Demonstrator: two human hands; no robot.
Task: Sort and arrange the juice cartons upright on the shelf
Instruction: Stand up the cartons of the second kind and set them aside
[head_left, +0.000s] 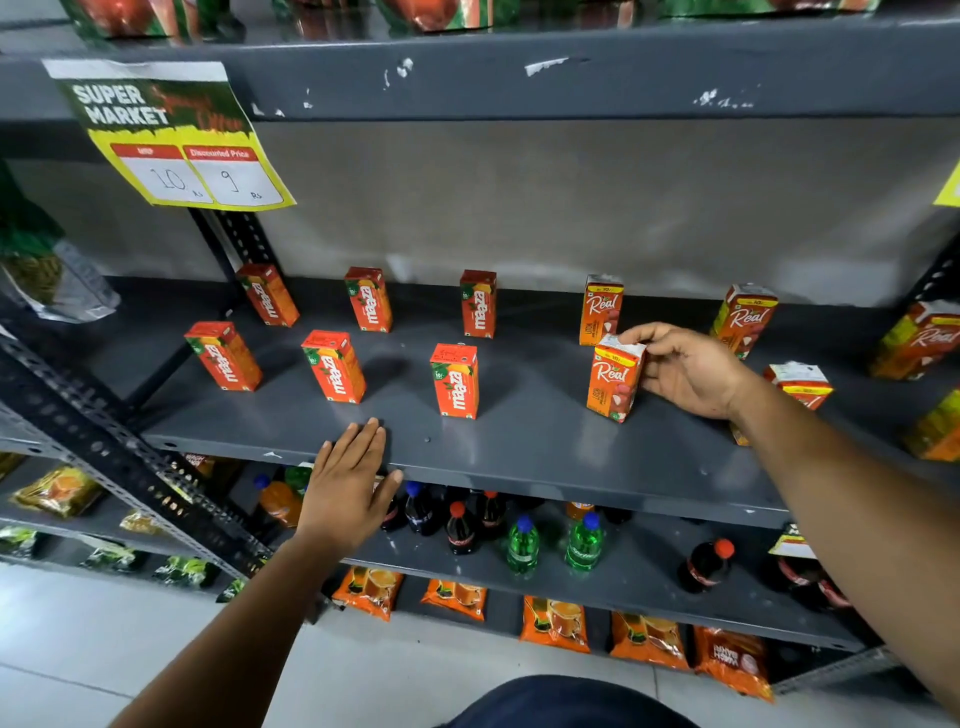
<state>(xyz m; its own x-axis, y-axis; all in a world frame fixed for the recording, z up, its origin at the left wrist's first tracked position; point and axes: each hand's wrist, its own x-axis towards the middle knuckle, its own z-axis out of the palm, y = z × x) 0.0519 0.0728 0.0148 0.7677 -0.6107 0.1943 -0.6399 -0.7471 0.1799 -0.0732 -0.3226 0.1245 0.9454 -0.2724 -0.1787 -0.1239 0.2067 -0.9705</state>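
Light fell from above you, soft and even. Your shelf (519, 447) showed dull sheen patches, cartons cast short blurred shadows. Centre looked sharp; edges bowed and smeared, wide-angle stretch worst far from your gripping hand.

Grey shelf (519, 452): six red Maaza cartons (454, 382) upright in two rows, left. My right hand (685, 371) grips an orange Real carton (615, 382) standing in front (more Real cartons (600, 310) behind and right). My left hand (345, 493) rests flat on the shelf edge.
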